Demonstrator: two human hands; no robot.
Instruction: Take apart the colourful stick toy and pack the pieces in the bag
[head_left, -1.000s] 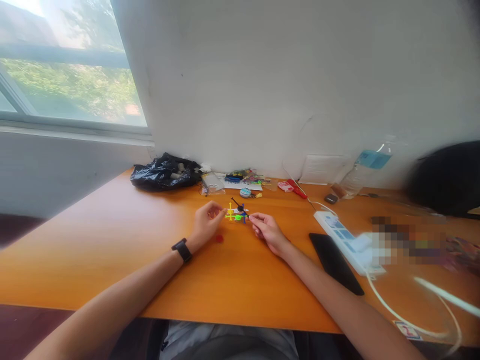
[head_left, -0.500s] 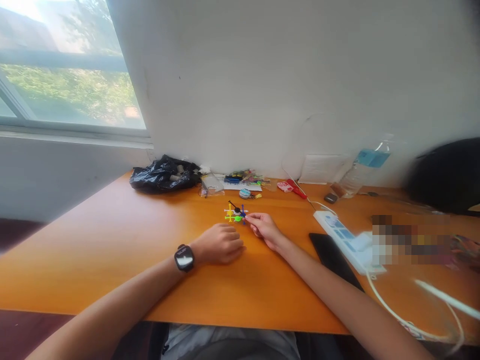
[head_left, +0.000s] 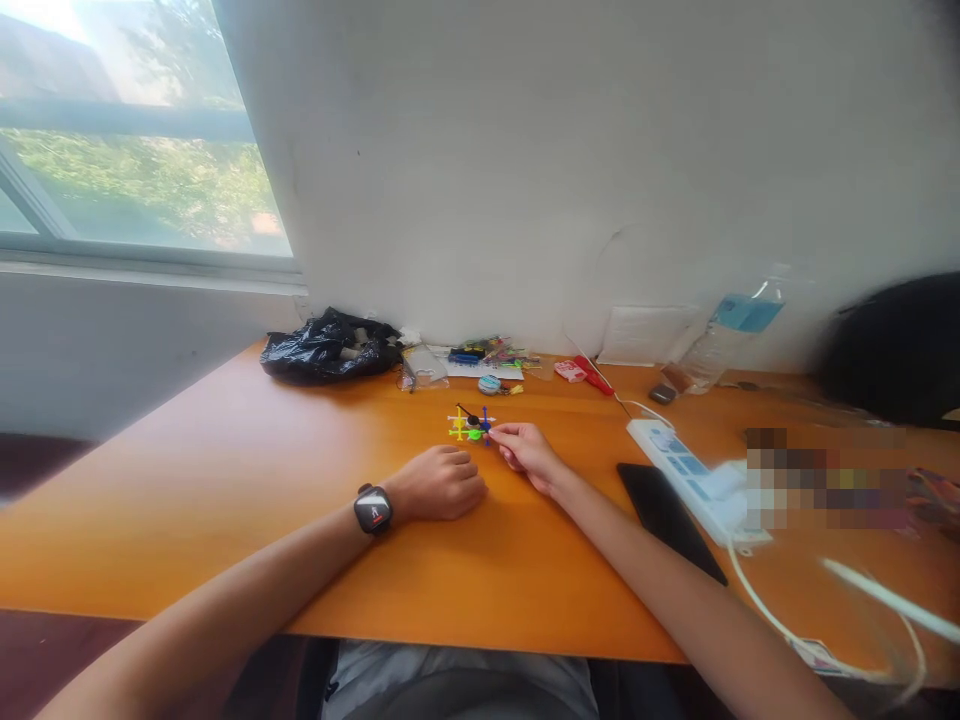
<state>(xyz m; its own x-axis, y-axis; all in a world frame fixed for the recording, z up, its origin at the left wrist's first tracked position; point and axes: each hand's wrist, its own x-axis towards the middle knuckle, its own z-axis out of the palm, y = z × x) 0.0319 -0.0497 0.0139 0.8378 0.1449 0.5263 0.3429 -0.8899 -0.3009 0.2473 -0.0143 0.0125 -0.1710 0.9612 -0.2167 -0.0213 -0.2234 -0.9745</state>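
Near the middle of the table lies a small flat cluster of thin plastic pieces with arrow-like tips: a yellow piece (head_left: 459, 425), a green piece (head_left: 475, 435), a black piece (head_left: 472, 419) and a blue piece (head_left: 486, 425), with a white one among them. At the cluster's right end, my right hand (head_left: 531, 455) pinches the blue piece between thumb and fingertips. My left hand (head_left: 441, 482) rests on the table just in front, curled into a fist with the knuckles up. Its palm side is hidden, so I cannot see whether anything is inside.
Along the wall are a black plastic bag (head_left: 330, 348), a pile of coloured plastic pieces (head_left: 504, 352), a small round tin (head_left: 489, 385) and a clear bottle (head_left: 720, 340). Right of my arm lie a dark flat device (head_left: 667, 520) and a white power strip (head_left: 686, 475) with cables.
The view has shifted very slightly. My left wrist has turned a little and the watch face is lit differently. My right hand keeps its pinch on the blue piece.
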